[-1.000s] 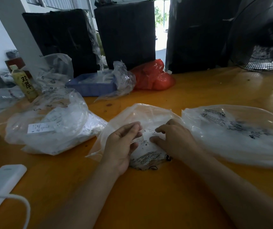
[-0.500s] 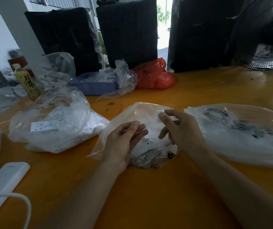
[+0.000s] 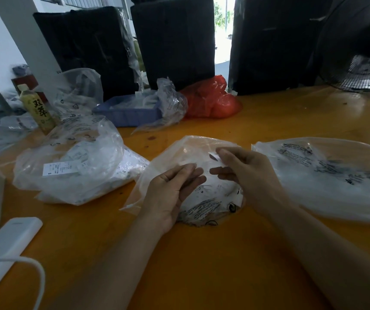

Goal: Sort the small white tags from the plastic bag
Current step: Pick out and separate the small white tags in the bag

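Nearest us, at the lower left of the frame, a white power bank (image 3: 4, 240) with its cable lies on the orange desk (image 3: 202, 265). Our two forearms reach up the middle to the plastic bag (image 3: 179, 157) that lies flat at centre frame. Our left hand (image 3: 170, 193) lies on the bag with fingers nearly straight and gripping nothing. Our right hand (image 3: 244, 168) hovers close beside it, the two hands near but not touching, and its thumb and forefinger pinch one small white tag (image 3: 213, 156) just above the bag. More printed tags (image 3: 204, 195) show through the film under our hands, so we judge the sorting barely begun: one tag lifted, most of them in the bag.

Left of centre sits a fuller clear bag of white tags (image 3: 74, 168); at right another clear printed bag (image 3: 327, 175) lies flat. Farther up we see a tea bottle (image 3: 37, 108) at upper left, a blue tray (image 3: 128, 110), and a red bag (image 3: 210, 98). Behind stand three dark wrapped blocks (image 3: 175, 41), with a fan (image 3: 358, 52) at upper right and daylight in a gap between the blocks.
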`<state>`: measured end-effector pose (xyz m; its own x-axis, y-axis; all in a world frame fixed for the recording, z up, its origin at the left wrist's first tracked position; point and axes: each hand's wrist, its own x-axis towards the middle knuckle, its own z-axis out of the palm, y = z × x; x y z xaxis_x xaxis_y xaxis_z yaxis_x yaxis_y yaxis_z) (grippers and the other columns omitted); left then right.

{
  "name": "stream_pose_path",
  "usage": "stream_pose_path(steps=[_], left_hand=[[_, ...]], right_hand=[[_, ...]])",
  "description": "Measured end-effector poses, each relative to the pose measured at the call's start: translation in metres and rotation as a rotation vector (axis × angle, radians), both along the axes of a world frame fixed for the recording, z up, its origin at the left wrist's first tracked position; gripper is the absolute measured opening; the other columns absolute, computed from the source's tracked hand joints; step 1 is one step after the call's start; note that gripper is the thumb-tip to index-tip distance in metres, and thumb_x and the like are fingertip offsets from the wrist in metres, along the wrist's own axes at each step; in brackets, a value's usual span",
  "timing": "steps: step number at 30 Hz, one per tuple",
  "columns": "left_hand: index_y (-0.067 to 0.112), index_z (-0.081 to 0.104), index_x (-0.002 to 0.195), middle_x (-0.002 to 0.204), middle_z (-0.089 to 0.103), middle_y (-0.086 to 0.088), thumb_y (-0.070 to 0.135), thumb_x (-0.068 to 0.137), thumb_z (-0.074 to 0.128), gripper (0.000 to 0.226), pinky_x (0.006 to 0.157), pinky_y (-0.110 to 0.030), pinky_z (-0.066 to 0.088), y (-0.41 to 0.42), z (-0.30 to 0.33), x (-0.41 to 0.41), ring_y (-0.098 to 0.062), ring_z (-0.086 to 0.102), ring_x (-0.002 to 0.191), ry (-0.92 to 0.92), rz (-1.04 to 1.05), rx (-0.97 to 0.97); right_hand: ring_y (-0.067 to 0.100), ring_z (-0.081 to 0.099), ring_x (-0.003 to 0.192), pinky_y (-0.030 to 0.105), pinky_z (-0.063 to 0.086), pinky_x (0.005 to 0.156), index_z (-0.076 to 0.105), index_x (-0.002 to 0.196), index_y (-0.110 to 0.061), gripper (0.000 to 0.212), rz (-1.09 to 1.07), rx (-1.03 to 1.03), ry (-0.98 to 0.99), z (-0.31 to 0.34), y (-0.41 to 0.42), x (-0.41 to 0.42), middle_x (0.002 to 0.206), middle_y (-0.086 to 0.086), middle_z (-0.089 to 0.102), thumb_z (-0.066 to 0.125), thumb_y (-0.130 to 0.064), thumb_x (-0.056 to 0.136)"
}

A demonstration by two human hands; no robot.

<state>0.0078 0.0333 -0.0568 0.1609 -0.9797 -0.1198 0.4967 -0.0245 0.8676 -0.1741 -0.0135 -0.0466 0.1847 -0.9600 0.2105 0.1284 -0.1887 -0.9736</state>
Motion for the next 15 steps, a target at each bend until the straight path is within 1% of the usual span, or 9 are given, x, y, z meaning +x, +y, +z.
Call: stream_pose_path(steps=[2,4,6,8,9,12,15], left_hand=[[0.005,0.083,0.096,0.108,0.079,-0.022,0.016,0.088,0.077,0.015,0.079,-0.026,0.064,0.0003,-0.0005,-0.0006,-0.032,0.079,0.100,-0.009,0.000,0.007],[0.004,0.081,0.100,0.108,0.079,-0.022,0.018,0.087,0.078,0.019,0.079,-0.026,0.064,0.0006,-0.0005,-0.0013,-0.033,0.079,0.100,-0.022,0.003,0.006],[0.003,0.080,0.100,0.107,0.079,-0.022,0.020,0.080,0.081,0.026,0.078,-0.026,0.064,0.0007,-0.0005,-0.0017,-0.033,0.079,0.099,-0.026,0.013,-0.002],[0.005,0.082,0.095,0.106,0.080,-0.021,0.021,0.077,0.082,0.024,0.077,-0.026,0.064,0.0007,-0.0006,-0.0017,-0.033,0.079,0.098,-0.029,0.016,-0.005],[0.007,0.083,0.092,0.106,0.080,-0.020,0.021,0.077,0.082,0.021,0.077,-0.026,0.064,0.0007,-0.0009,-0.0017,-0.032,0.080,0.098,-0.034,0.014,-0.004],[0.011,0.086,0.088,0.106,0.080,-0.018,0.022,0.078,0.081,0.016,0.080,-0.026,0.063,0.0005,-0.0015,-0.0017,-0.030,0.079,0.100,-0.053,-0.002,-0.005],[0.008,0.085,0.092,0.107,0.080,-0.019,0.023,0.076,0.082,0.022,0.081,-0.026,0.063,0.0004,-0.0013,-0.0022,-0.030,0.079,0.101,-0.055,-0.012,-0.013]], right_hand=[[0.015,0.077,0.087,0.024,0.061,0.076,0.066,0.125,-0.024,0.027,-0.042,-0.065,0.078,-0.0001,0.0012,-0.0023,0.100,-0.007,0.078,0.066,-0.018,0.099],[0.011,0.076,0.084,0.018,0.058,0.071,0.059,0.126,-0.027,0.031,-0.059,-0.076,0.114,0.0004,0.0019,-0.0028,0.096,-0.007,0.079,0.066,-0.014,0.098],[0.010,0.075,0.081,0.017,0.055,0.067,0.064,0.115,-0.022,0.020,-0.064,-0.106,0.171,0.0013,0.0017,-0.0015,0.091,-0.007,0.078,0.068,-0.014,0.097],[0.011,0.075,0.079,0.019,0.055,0.067,0.070,0.105,-0.018,0.010,-0.070,-0.132,0.196,0.0010,0.0010,-0.0005,0.090,-0.004,0.077,0.069,-0.013,0.096],[0.011,0.074,0.079,0.020,0.055,0.068,0.072,0.103,-0.018,0.009,-0.073,-0.138,0.192,0.0012,0.0011,0.0001,0.092,-0.003,0.076,0.069,-0.013,0.096],[0.011,0.075,0.078,0.017,0.055,0.069,0.074,0.106,-0.022,0.014,-0.086,-0.144,0.166,0.0023,0.0013,0.0001,0.099,-0.005,0.075,0.066,-0.013,0.098],[0.009,0.075,0.078,0.015,0.055,0.069,0.073,0.110,-0.022,0.016,-0.102,-0.173,0.171,0.0039,0.0012,-0.0010,0.095,-0.006,0.075,0.066,-0.013,0.098]])
